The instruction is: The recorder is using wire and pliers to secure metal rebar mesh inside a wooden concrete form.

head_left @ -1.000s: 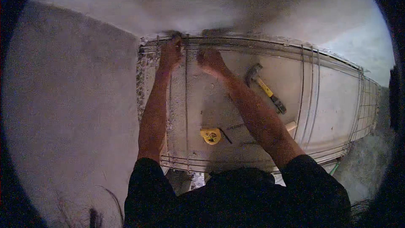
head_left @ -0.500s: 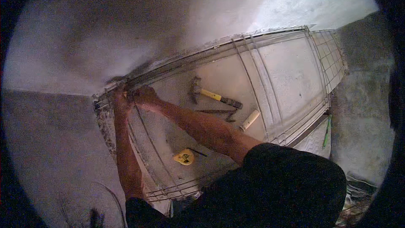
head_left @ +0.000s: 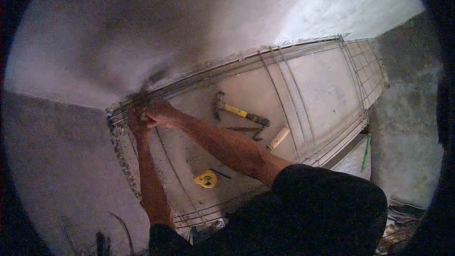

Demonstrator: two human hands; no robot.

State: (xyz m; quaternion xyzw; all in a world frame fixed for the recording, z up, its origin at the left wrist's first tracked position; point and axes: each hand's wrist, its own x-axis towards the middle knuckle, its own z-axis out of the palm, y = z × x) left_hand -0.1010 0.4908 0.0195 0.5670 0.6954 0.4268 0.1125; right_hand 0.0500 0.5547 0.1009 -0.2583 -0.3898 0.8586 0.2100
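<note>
At the far left corner of a framework of thin metal bars [head_left: 286, 96], my left hand [head_left: 138, 119] and my right hand [head_left: 159, 113] meet, touching each other. Both hands are closed beside the bars along the wall; whatever is between the fingers is too dark and small to make out. To the right of my right forearm, a claw hammer [head_left: 239, 111] with a yellow and black handle lies on the pale panel [head_left: 327, 83]. A dark slender tool [head_left: 245, 129] lies just below the hammer, partly behind my forearm. Between my forearms rests a yellow tape measure [head_left: 205, 179].
A short pale cylinder [head_left: 278, 139] lies right of the hammer. Wire mesh [head_left: 367, 64] covers the panel's far right end, and a green strip [head_left: 365, 153] hangs by its near right edge. A rough plastered wall [head_left: 199, 23] borders the far side.
My hands have shifted slightly and drawn closer together at the same corner, the left wrist moving a little right. The view has tilted slightly; the tools lie as before.
</note>
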